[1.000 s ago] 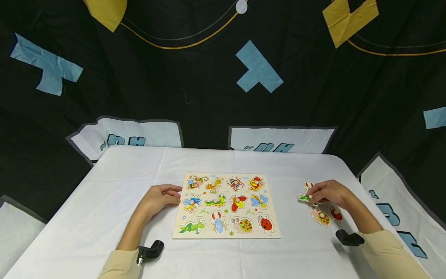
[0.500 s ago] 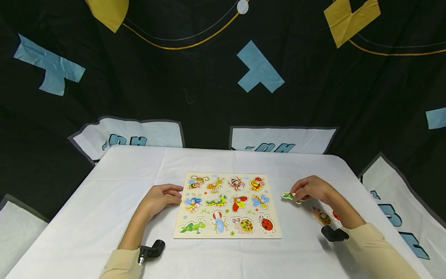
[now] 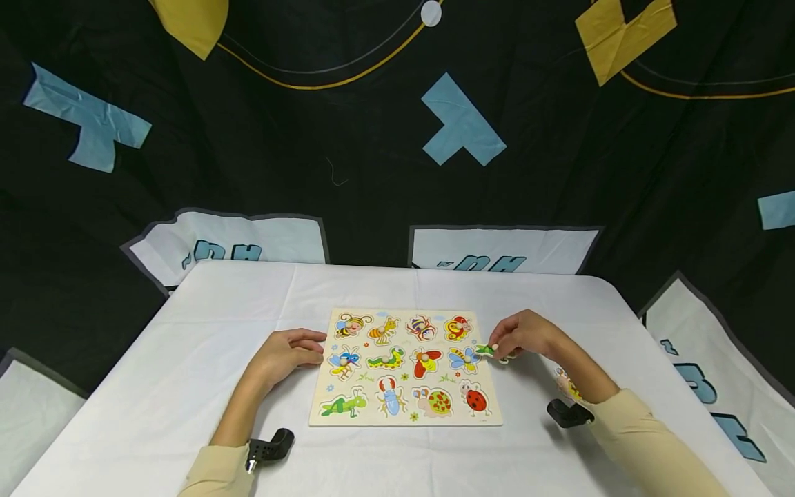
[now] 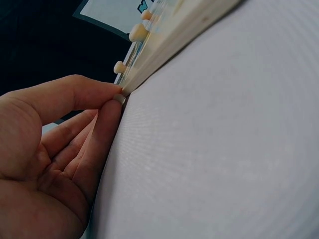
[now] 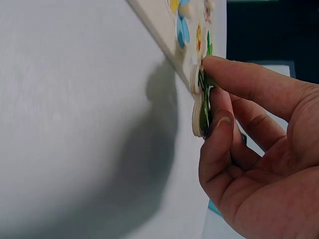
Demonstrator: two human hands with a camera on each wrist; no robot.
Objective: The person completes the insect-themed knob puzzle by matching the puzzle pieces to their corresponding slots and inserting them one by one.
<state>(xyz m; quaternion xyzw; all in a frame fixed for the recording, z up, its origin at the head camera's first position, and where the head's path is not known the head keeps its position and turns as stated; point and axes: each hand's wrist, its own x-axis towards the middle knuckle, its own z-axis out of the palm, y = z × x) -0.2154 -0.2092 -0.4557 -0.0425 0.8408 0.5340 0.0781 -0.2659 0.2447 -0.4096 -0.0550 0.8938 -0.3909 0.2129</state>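
a black curtain (image 3: 273, 159) fills the back, and in front of it stretches the white counter (image 3: 217, 304). on the counter lies a flat puzzle board (image 3: 444, 420) with three rows of insects. wooden knobs (image 4: 139, 32) stand up from its upper two rows; in the head view none shows on the bottom row, so i judge those four spots to be waiting for their pieces.

the left hand (image 3: 286, 355) rests at the board's left side, its fingers (image 4: 75, 92) relaxed, with tips together and touching the edge, probably to steady it. the right hand (image 3: 526, 335) is by the opposite edge, its fingers (image 5: 254, 79) clamped on a green piece (image 3: 484, 351). that piece sits at the board's right edge, partly over it in the head view; whether it touches the wood i cannot tell. a snail piece (image 3: 565, 384) lies on the counter, half hidden behind the right forearm.

the step in hand looks like bringing the green piece across to the board. the best match seems to be the grasshopper picture (image 3: 340, 404) at bottom left, so the next move calls for a low pass over the knobs, a turn to line up the outline, then a gentle press down.
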